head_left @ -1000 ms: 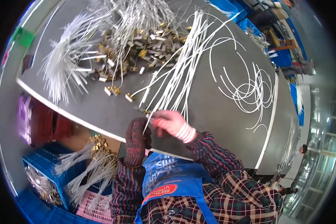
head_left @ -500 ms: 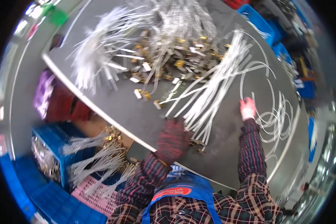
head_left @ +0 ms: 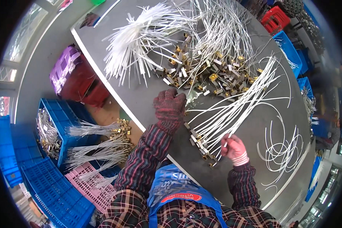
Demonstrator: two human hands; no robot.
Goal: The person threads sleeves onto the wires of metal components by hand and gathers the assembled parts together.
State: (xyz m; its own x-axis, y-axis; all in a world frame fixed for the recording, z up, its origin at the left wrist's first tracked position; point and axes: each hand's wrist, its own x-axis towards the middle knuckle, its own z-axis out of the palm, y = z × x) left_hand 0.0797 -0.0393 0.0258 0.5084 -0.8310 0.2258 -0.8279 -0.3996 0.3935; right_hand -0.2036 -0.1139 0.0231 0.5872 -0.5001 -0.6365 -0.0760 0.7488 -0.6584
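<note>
My left hand (head_left: 170, 108), in a dark red and black knit glove, is closed over the grey table, just left of the cable bundle; what its fingers hold, if anything, is hidden. My right hand (head_left: 235, 149), partly covered by a pale glove with a white striped cuff, pinches a thin white cable (head_left: 231, 131) near the bundle's right side. The bundle of white cables (head_left: 228, 110) lies slanted across the table, with a row of small metal connectors (head_left: 201, 145) at its near end. Beyond my left hand is a heap of gold and grey connectors (head_left: 224, 74) with white cables attached.
A fanned bunch of white cables (head_left: 131, 41) lies at the far left. Loose coiled cables (head_left: 281, 148) are on the right. Beside the table's white edge (head_left: 110, 89) stand blue crates (head_left: 60, 121), a pink basket (head_left: 81, 174) and more cable bundles (head_left: 95, 152).
My right hand has moved left and nearer, from beside the loose coils to the bundle, where it now pinches a cable. My left hand has moved farther out toward the heap.
</note>
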